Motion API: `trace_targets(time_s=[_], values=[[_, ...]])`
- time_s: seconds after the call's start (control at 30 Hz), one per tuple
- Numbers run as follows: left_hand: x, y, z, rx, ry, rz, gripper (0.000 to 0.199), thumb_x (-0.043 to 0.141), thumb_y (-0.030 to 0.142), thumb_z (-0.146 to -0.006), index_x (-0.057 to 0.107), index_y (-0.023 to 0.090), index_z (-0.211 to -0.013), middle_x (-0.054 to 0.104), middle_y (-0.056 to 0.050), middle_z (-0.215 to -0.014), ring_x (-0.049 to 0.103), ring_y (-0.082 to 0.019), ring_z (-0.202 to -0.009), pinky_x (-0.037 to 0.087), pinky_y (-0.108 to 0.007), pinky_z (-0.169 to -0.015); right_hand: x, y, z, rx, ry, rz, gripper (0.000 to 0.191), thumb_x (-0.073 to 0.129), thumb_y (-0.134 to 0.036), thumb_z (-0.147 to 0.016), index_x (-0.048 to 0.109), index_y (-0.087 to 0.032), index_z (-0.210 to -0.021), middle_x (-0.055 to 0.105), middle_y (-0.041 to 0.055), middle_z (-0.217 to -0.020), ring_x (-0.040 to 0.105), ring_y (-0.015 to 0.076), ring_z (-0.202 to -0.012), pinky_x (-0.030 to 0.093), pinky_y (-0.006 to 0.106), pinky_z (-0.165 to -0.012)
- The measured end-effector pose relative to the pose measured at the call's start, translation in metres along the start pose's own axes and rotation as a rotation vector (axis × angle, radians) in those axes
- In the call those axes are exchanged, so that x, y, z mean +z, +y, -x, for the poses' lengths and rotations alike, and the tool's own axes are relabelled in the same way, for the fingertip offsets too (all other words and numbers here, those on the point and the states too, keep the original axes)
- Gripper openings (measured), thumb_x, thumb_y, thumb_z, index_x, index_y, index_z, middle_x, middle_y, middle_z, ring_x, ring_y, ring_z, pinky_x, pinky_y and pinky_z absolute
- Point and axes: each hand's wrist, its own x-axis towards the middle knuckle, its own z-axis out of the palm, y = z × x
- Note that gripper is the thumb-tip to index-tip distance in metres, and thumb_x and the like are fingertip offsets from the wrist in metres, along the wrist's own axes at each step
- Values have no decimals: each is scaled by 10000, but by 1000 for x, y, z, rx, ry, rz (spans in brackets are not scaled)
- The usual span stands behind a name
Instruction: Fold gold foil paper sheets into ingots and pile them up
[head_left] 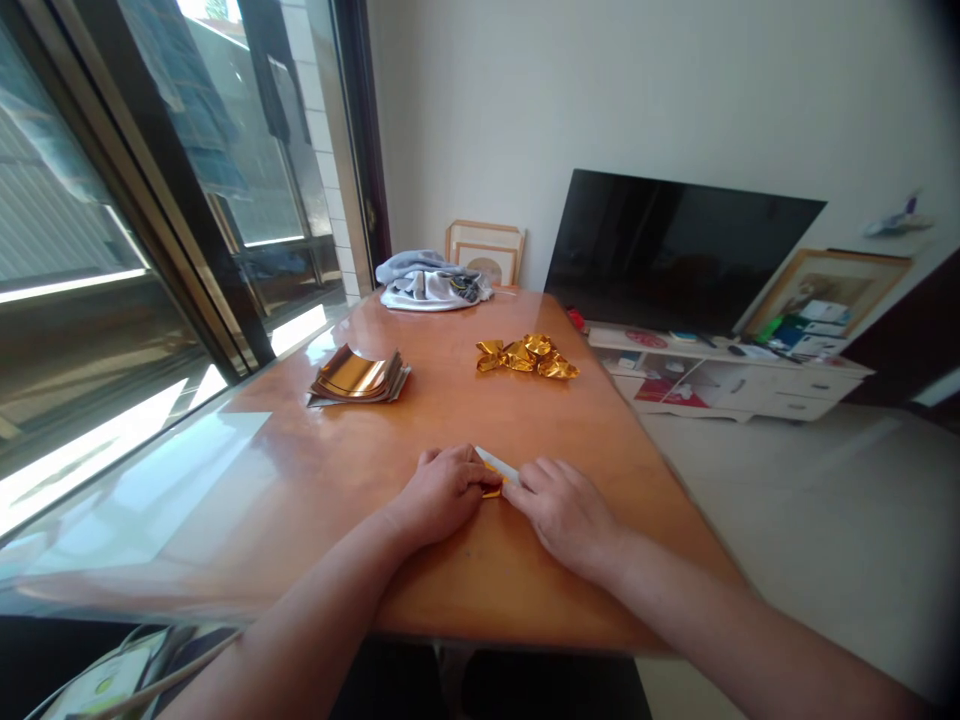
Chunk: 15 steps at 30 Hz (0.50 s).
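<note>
A small folded sheet of gold foil paper (498,464), its pale back turned up along one edge, lies on the table between my hands. My left hand (448,492) is closed on its left side, fingertips pressed down near the gold part. On the right edge, my right hand (564,510) pinches the paper with thumb and fingers. Both hands hide much of the sheet. Beyond them to the left sits a stack of gold foil sheets (358,375), curling upward. Several folded gold foil pieces (529,356) lie in a group farther off to the right.
The glossy wooden table (337,470) ends close in front of me and along the right side. A bundle of grey and white cloth (431,280) rests at its far end. A low white cabinet (720,375) and a television (675,250) stand beyond on the right.
</note>
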Motion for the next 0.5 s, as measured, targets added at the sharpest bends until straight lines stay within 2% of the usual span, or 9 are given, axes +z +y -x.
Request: trace_targets(time_s=[0.23,0.5], values=[[4,-11,-1,21,-4,36,338,515,173,-914,752,321,-1104,708,-22,-1072,613,-192,-1040,408,-346,-967,-2,5,-2,-120,-4,-48,273,479,-153,-1002,672,-196,-1190,684,91,-1021,530,221,-912,406,349,-849],[2,-7,-1,22,-16,29,342,495,186,-930,759,332,-1089,713,-21,-1042,617,-188,-977,408,-344,-942,-4,9,-6,-178,-56,-50,302,451,-156,-1009,663,-215,-1217,694,100,-1109,548,217,-940,423,347,-865]])
